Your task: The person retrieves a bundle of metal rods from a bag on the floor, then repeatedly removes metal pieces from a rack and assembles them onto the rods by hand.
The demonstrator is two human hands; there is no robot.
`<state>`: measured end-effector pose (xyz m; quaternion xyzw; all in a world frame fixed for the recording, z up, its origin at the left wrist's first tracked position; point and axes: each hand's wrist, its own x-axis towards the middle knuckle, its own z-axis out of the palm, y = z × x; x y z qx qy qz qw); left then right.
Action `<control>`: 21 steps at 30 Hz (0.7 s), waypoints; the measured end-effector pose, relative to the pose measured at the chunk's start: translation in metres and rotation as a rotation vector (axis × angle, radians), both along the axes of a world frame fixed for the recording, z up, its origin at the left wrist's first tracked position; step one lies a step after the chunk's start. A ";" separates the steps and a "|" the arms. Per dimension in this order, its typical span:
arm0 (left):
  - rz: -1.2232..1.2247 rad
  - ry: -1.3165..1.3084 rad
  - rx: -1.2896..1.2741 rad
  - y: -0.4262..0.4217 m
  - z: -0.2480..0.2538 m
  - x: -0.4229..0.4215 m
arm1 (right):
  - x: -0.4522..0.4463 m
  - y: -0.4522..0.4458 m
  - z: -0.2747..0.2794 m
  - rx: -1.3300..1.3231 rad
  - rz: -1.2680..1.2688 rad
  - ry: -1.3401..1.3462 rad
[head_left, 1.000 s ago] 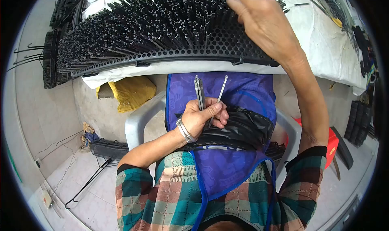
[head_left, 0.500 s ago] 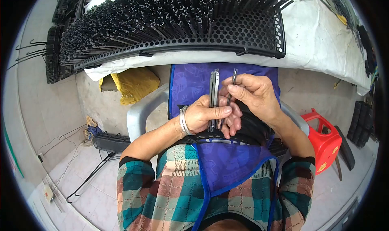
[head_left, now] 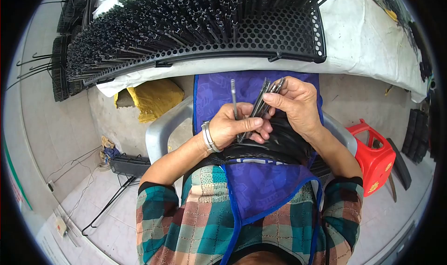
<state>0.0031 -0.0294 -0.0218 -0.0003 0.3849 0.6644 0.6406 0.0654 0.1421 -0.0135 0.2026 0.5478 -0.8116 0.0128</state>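
Over my lap, my left hand is closed on thin dark metal strips; one lighter strip stands apart on its left side. My right hand pinches the upper ends of the bundle of strips, which leans to the right between both hands. The lower ends are partly hidden by my left fingers. Beyond my hands lies a black perforated rack, its left and middle parts packed with many upright dark strips. Bare holes show at its right part.
The rack lies on a white-covered table. A red stool stands at the right, a yellow bag lies under the table's left part, and black hooked racks hang at the left. Chair arms flank my lap.
My right hand has come back from over the rack to my left hand and now grips the bundle's upper ends. The bundle has tilted right, and one strip has separated to its left.
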 end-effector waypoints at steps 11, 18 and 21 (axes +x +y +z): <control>0.282 0.026 -0.167 0.001 -0.007 0.002 | -0.013 0.045 0.026 0.105 -0.234 0.156; 0.252 -0.033 -0.118 0.001 -0.013 0.009 | -0.066 0.081 0.047 0.456 -0.547 0.595; 0.237 -0.042 -0.114 0.000 -0.013 0.009 | -0.083 0.076 0.043 0.467 -0.525 0.662</control>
